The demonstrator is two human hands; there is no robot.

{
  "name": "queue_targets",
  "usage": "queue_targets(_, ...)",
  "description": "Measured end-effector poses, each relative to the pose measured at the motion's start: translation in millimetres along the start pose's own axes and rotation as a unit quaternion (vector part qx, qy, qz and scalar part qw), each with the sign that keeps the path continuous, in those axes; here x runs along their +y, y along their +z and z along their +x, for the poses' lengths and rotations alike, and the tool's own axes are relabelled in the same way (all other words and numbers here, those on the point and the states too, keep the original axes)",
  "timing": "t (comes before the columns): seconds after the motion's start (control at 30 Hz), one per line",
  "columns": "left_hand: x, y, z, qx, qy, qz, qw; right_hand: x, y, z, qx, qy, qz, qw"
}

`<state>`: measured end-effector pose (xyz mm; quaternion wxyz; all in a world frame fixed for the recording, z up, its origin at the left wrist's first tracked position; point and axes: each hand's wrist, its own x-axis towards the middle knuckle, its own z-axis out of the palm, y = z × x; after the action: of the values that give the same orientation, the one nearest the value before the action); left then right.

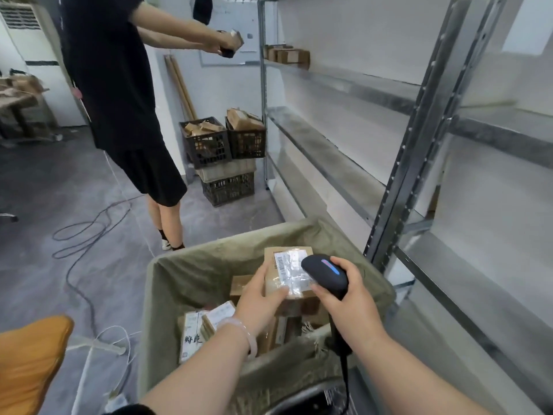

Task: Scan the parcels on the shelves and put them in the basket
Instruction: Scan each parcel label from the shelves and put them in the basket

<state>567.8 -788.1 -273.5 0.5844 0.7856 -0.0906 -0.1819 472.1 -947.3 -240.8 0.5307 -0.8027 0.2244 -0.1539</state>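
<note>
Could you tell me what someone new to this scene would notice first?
At bottom centre, the left hand holds a labelled parcel over the sack-lined basket while the right hand aims a black scanner at its label. At upper left, another person in black holds a small box out toward the metal shelves.

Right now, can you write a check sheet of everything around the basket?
Surface: grey floor, metal shelves at right.
Job's things: parcel over basket, parcels inside; scanner by its label.
Clutter: crates of boxes; orange thing lower left.
Hands: left hand grips parcel; right hand grips scanner.
Cables: black cable loops on floor; scanner cord hangs down.
Surroundings: another person stands by far shelves.
</note>
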Motion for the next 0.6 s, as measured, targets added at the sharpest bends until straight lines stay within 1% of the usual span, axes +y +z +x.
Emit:
queue_targets(0.13,0.3,3.9,41.8,-0.061,0.011,0.081,0.995,6.0,-4.5,11.4,0.069,0.022,0.007,0.997)
queue_targets(0.2,1.9,18.1,53.0,-0.097,0.022,0.174,0.980,14.4,-15.6,7.7,0.102,0.034,0.004,0.994)
queue_targets(0.27,8.7,40.2,54.8,-0.125,0.053,0.232,0.963,21.6,-32.3,-1.3,0.134,0.050,-0.003,0.990)
queue_targets(0.33,23.2,67.5,48.1,-0.157,0.100,0.258,0.948,24.3,-53.5,-16.2,0.172,0.060,-0.008,0.983)
queue_targets(0.43,49.2,113.8,28.3,-0.202,0.186,0.287,0.918,29.0,-90.9,-48.1,0.254,0.060,-0.011,0.965)
queue_targets(0.6,96.5,186.3,-47.7,-0.274,0.314,0.305,0.856,37.0,-154.4,-122.7,0.371,0.046,-0.022,0.927)
